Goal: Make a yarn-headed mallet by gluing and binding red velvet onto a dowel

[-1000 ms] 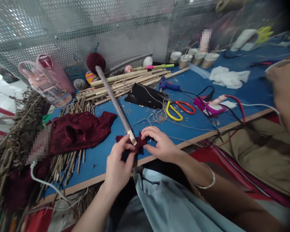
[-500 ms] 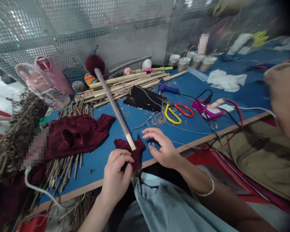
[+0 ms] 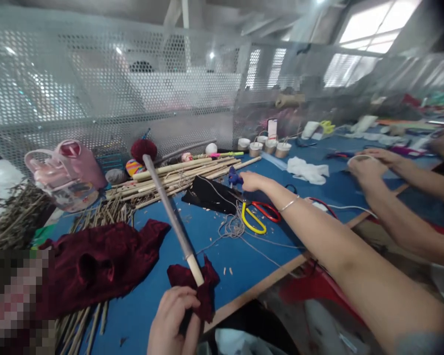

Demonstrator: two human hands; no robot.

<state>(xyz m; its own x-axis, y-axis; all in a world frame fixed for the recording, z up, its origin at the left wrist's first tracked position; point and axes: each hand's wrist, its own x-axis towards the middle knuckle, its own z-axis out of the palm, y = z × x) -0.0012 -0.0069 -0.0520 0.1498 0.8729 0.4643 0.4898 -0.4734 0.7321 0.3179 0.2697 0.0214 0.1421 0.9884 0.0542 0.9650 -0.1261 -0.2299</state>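
Glue gun (image 3: 234, 176) at right hand (image 3: 253, 181)

Near frame centre, the glue gun is seemingly gripped at its right end, fingers closed. At bottom centre, the red cloth scrap (image 3: 207, 295) is pinched by the left hand (image 3: 174, 315) beside the slanted stick's lower end (image 3: 195, 270).

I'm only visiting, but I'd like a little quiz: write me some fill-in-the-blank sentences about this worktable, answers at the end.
The right hand is at the ____ glue gun. One handle of the scissors is red and the other is ____. The small cloth scrap that the left hand touches is dark ____.

Missing words: blue; yellow; red.
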